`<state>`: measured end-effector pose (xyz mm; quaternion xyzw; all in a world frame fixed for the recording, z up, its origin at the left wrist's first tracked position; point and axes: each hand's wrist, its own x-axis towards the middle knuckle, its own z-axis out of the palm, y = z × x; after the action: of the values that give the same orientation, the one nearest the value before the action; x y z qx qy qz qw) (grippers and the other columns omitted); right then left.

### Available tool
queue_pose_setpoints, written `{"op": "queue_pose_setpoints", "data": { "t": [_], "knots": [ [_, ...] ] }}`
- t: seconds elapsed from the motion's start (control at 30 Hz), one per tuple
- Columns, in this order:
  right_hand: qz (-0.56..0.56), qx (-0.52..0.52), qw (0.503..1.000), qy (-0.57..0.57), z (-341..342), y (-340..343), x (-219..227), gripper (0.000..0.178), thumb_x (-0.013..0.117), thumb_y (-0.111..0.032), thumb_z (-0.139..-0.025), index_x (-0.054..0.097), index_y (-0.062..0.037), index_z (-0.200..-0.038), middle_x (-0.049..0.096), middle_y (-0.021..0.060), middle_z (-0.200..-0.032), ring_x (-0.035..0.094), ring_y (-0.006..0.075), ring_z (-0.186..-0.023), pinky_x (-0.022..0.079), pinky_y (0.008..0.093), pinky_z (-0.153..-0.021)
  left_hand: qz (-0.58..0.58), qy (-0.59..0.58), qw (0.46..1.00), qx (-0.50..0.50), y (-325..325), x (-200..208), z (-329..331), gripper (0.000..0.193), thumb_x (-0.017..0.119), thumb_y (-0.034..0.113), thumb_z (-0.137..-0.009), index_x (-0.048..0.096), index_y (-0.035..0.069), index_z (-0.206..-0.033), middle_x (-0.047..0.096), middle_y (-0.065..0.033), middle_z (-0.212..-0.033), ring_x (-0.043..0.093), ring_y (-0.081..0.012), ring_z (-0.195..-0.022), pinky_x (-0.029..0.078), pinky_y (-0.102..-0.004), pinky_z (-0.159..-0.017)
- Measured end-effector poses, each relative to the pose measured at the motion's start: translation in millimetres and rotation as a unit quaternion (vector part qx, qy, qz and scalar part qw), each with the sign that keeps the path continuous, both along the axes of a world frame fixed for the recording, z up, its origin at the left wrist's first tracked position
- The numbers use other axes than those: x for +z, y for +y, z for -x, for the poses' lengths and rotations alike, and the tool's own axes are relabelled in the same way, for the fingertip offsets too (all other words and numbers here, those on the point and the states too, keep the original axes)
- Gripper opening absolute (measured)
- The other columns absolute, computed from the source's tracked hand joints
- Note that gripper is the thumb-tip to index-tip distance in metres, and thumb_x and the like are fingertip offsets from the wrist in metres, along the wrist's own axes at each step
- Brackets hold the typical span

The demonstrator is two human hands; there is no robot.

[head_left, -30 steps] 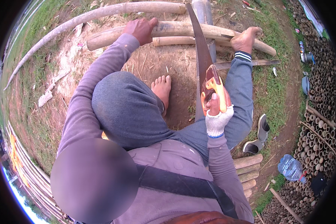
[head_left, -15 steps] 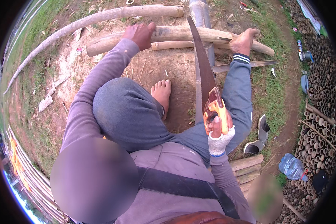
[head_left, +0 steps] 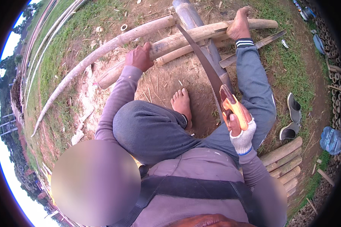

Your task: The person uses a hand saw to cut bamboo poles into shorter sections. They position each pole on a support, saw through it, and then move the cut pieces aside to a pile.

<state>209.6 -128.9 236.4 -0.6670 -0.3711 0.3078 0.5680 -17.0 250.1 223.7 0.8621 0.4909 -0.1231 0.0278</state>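
Note:
A thick bamboo pole (head_left: 210, 31) lies slantwise in front of me across a darker bamboo support (head_left: 187, 14). My left hand (head_left: 139, 57) is closed around the pole toward its left end. My bare left-side foot is on the ground, and my other foot (head_left: 238, 24) presses on the pole farther right. In a fingerless white knit glove, my right hand (head_left: 240, 132) grips the orange and brown handle of a handsaw (head_left: 205, 64). Its blade points away from me and overlaps the pole in view; whether it touches cannot be seen.
A long curved bamboo pole (head_left: 98, 53) lies at left. Beyond the pole is a shorter bamboo piece (head_left: 174, 55), with a split strip (head_left: 255, 49) at right. Grey shoes (head_left: 291, 117), cut bamboo lengths (head_left: 284, 160) and a plastic bottle (head_left: 331, 140) lie to the right.
The view has turned, so the pole now slants more and my hands appear lower. Both hands keep their holds; the saw's blade leans farther left in the picture.

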Motion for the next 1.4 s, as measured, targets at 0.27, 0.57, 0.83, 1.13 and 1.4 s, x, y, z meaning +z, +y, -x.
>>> {"op": "queue_pose_setpoints", "data": {
  "t": [0.27,0.57,0.83,1.13,1.4],
  "knots": [
    [-0.116,-0.015,0.99,-0.077,-10,155,-41,0.035,0.073,-0.019,-0.104,0.067,0.0041,-0.13,0.075,0.0112,-0.105,0.071,0.0144,-0.092,0.058,0.0292,-0.081,-0.022,-0.002,1.0,-0.012,3,-3,-3,0.056,0.086,0.034,-0.08,0.061,0.017,-0.127,0.074,-0.0164,-0.112,0.076,-0.0396,-0.105,0.061,-0.0506,-0.089],
    [-0.103,0.004,0.992,0.074,-10,154,-40,0.049,0.077,-0.027,-0.102,0.061,0.0035,-0.136,0.075,0.0165,-0.111,0.073,0.0217,-0.099,0.058,0.0364,-0.09,-0.011,0.016,1.0,-0.006,9,-5,-9,0.054,0.084,0.03,-0.08,0.061,0.017,-0.127,0.078,-0.0175,-0.11,0.077,-0.0389,-0.104,0.061,-0.0499,-0.089],
    [-0.129,-0.027,0.985,-0.113,-7,109,-28,0.04,0.075,-0.02,-0.102,0.067,0.0057,-0.132,0.076,0.019,-0.121,0.075,0.0272,-0.105,0.057,0.0374,-0.093,-0.022,0.016,1.0,-0.015,8,-1,-1,0.053,0.083,0.03,-0.081,0.061,0.017,-0.127,0.078,-0.0179,-0.109,0.077,-0.0379,-0.103,0.061,-0.0479,-0.088],
    [-0.102,-0.008,0.995,-0.02,-7,83,-29,0.041,0.072,-0.019,-0.103,0.066,0.0087,-0.132,0.075,0.0197,-0.119,0.074,0.0268,-0.106,0.057,0.037,-0.094,-0.001,0.011,1.0,-0.007,6,-13,-2,0.052,0.082,0.028,-0.081,0.062,0.017,-0.128,0.078,-0.0159,-0.109,0.078,-0.0369,-0.102,0.061,-0.049,-0.086],
    [-0.138,-0.024,0.985,-0.097,-10,123,-24,0.036,0.074,-0.016,-0.101,0.069,0.006,-0.129,0.077,0.0195,-0.113,0.075,0.0272,-0.101,0.057,0.0366,-0.091,-0.011,0.021,1.0,-0.002,9,-3,-8,0.053,0.082,0.028,-0.081,0.062,0.018,-0.128,0.078,-0.0165,-0.11,0.077,-0.0375,-0.102,0.061,-0.0488,-0.087]
  ]
}}
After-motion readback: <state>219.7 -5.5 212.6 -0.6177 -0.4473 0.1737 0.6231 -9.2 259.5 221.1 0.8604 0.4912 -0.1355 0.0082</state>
